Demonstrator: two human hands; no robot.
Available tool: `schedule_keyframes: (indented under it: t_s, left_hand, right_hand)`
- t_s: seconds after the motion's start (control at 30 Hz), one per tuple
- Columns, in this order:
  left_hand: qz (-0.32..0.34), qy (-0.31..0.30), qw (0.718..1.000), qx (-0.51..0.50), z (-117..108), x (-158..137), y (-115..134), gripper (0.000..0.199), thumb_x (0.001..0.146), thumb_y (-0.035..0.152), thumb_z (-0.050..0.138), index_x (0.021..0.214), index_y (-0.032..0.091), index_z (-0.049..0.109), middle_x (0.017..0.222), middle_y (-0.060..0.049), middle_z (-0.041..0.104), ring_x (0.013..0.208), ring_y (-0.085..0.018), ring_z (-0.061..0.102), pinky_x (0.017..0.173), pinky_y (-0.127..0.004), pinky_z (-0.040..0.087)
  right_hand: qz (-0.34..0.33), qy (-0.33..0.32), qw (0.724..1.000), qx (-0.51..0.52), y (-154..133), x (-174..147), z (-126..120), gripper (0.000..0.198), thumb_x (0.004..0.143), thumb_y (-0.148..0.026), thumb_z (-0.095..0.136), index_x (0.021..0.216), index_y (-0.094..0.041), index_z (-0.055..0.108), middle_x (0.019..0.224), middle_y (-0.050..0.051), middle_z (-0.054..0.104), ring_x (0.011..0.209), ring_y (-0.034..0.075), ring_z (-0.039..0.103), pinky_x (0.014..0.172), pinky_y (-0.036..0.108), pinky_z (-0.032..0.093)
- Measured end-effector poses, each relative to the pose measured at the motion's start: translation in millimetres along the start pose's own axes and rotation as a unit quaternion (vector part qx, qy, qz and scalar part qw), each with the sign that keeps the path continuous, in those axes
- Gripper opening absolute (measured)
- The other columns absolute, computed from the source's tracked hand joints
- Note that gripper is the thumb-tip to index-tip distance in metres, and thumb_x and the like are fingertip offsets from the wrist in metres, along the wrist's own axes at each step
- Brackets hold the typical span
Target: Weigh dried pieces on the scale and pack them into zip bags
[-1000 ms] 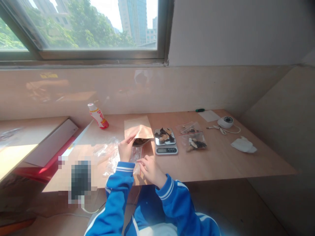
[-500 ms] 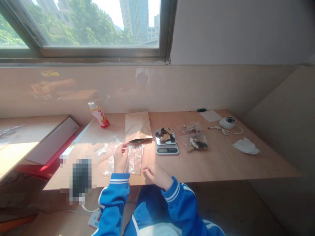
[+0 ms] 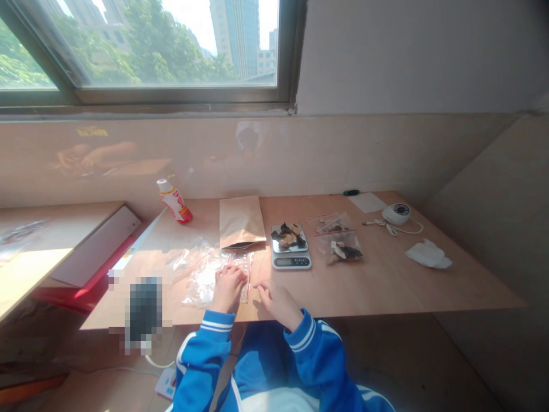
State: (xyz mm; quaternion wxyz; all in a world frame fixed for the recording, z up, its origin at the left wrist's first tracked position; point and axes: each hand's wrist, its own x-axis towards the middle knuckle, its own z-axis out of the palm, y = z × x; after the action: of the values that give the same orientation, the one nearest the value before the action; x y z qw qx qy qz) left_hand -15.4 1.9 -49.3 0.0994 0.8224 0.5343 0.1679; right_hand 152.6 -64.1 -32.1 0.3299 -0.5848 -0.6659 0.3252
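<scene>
My left hand (image 3: 230, 284) lies over the right side of a pile of clear plastic zip bags (image 3: 205, 277), its fingers bent toward a red-striped bag edge. No firm grip shows there. Just right of that edge, my right hand (image 3: 278, 302) hovers low over the table with thumb and forefinger slightly apart and nothing visible between them. Beyond the hands, a kitchen scale (image 3: 291, 262) carries dark and tan dried pieces (image 3: 288, 235), like dried fungus. Left of it, a brown paper pouch (image 3: 242, 222) lies with its mouth toward me, partly open.
Filled zip bags (image 3: 343, 252) lie right of the scale. Farther right are a white dome camera (image 3: 396, 213) with its cable, a white crumpled cloth or tissue (image 3: 428, 254), a paper sheet (image 3: 368, 202) and a green-handled tool (image 3: 351, 193). A red-white bottle (image 3: 175, 201) stands back left.
My left hand has moved right and slightly toward me across the plastic bags, close to the red-striped edge. The right hand has shifted only slightly. The view has tilted a little.
</scene>
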Motion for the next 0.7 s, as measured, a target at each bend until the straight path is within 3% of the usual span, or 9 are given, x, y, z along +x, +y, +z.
schedule_keyframes:
  t_s: [0.13, 0.33, 0.5, 0.7]
  left_hand:
    - [-0.018, 0.015, 1.0, -0.001, 2, -5, 11, 0.019, 0.087, 0.026, 0.047, 0.08, 0.021, 0.064, 0.087, -0.005, 0.068, 0.091, -0.023, 0.057, 0.083, -0.039, 0.031]
    - [-0.052, 0.031, 0.998, -0.028, 14, -5, 20, 0.03, 0.084, 0.034, 0.051, 0.11, 0.022, 0.058, 0.103, -0.006, 0.065, 0.099, -0.023, 0.057, 0.084, -0.038, 0.032]
    - [-0.076, 0.045, 0.996, -0.011, 15, -4, 30, 0.02, 0.085, 0.028, 0.047, 0.09, 0.022, 0.065, 0.095, -0.007, 0.065, 0.096, -0.025, 0.056, 0.086, -0.043, 0.031]
    - [-0.151, 0.152, 0.973, -0.09, -8, -8, 55, 0.014, 0.081, 0.029, 0.053, 0.08, 0.021, 0.064, 0.091, -0.008, 0.067, 0.104, -0.031, 0.052, 0.094, -0.052, 0.029]
  right_hand:
    - [0.017, 0.02, 1.0, 0.011, 3, 3, 0, 0.025, 0.089, -0.016, 0.043, 0.094, -0.019, 0.067, 0.093, 0.005, 0.071, 0.079, 0.016, 0.064, 0.076, 0.029, 0.048]
    - [0.012, 0.005, 1.0, 0.003, 3, 0, -3, 0.024, 0.088, -0.016, 0.044, 0.094, -0.019, 0.068, 0.092, 0.005, 0.071, 0.064, 0.014, 0.059, 0.07, 0.029, 0.048]
    - [-0.011, -0.027, 1.0, 0.007, 5, -2, -3, 0.025, 0.089, -0.02, 0.044, 0.092, -0.019, 0.069, 0.091, 0.004, 0.07, 0.063, 0.013, 0.057, 0.067, 0.027, 0.047]
    - [0.056, 0.032, 0.995, 0.081, 17, 4, 5, 0.026, 0.088, -0.025, 0.043, 0.104, -0.019, 0.064, 0.078, 0.002, 0.065, 0.058, 0.013, 0.055, 0.062, 0.028, 0.047]
